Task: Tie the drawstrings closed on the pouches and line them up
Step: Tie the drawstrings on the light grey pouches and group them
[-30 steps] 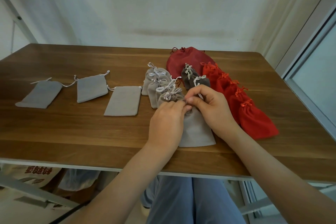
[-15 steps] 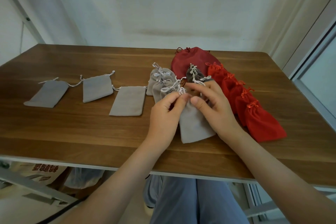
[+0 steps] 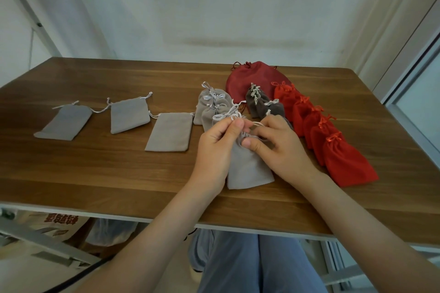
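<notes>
Now: grey pouch lies on the wooden table near the front edge, its gathered neck pointing to 12 o'clock. Left hand, fingers curled, thumb and forefinger pinching the pale drawstring above the neck. Right hand curled too, thumb pressed on the bunched neck, fingers behind it. The knot itself is hidden by the fingers.

From the held pouch:
- 9 to 10 o'clock: three flat grey pouches, mouths open, cords loose, spaced apart in a row.
- 11 o'clock: tied grey pouches, overlapping, white bows on top.
- 12 to 1 o'clock: dark grey pouches, tied, partly behind the right hand.
- 2 to 3 o'clock: red pouches, tied, overlapping in a slanted line.
- Farthest at 12 o'clock: a large dark red pouch.
</notes>
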{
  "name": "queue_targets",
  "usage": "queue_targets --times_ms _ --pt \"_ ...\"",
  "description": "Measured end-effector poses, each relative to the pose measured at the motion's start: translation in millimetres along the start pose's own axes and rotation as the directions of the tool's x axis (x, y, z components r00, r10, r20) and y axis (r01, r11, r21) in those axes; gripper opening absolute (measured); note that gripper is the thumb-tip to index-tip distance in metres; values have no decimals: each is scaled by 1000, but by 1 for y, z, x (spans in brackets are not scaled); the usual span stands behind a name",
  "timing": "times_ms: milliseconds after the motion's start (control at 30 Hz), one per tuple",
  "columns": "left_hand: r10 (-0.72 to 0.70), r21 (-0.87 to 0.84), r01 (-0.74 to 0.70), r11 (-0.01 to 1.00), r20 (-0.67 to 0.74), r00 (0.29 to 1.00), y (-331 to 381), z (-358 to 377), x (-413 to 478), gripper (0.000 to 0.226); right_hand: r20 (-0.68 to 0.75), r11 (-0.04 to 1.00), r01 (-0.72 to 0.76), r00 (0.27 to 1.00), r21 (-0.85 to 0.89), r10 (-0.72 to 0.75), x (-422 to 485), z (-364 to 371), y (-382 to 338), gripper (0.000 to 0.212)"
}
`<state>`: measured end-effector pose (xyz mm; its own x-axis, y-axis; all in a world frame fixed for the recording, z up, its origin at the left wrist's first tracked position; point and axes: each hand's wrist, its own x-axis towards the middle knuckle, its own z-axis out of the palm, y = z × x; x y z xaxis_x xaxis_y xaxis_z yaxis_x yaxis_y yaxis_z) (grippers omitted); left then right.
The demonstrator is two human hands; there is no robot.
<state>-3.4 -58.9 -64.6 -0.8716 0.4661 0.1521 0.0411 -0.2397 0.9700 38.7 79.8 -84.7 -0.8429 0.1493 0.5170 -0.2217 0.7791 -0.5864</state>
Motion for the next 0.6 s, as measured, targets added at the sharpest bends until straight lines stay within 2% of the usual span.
queue_targets --times_ms 100,167,300,400,467,533,600 --pt "49 97 -46 994 -29 998 -3 -1 0 22 -31 997 20 999 -77 -22 -2 -4 2 44" --pt "82 180 -74 981 -39 996 -6 -2 -1 23 -99 992 21 994 -126 -34 -3 -8 4 40" --pt "103 245 -90 965 -43 994 -8 -2 0 20 -241 986 -76 970 -145 39 -1 -10 8 34" --pt "111 256 -96 962 -44 993 -11 -2 0 26 -276 985 -136 956 -107 102 -1 -8 7 33" --pt "105 220 -86 972 -75 992 -12 -2 0 20 -249 985 -173 954 5 169 1 -10 5 34" --pt "96 209 -75 975 -92 991 -12 -2 1 17 -136 958 -170 969 232 205 1 -12 0 42" --pt "79 220 -57 974 -93 993 -14 -2 3 12 13 853 -187 978 488 206 0 -14 -8 41"
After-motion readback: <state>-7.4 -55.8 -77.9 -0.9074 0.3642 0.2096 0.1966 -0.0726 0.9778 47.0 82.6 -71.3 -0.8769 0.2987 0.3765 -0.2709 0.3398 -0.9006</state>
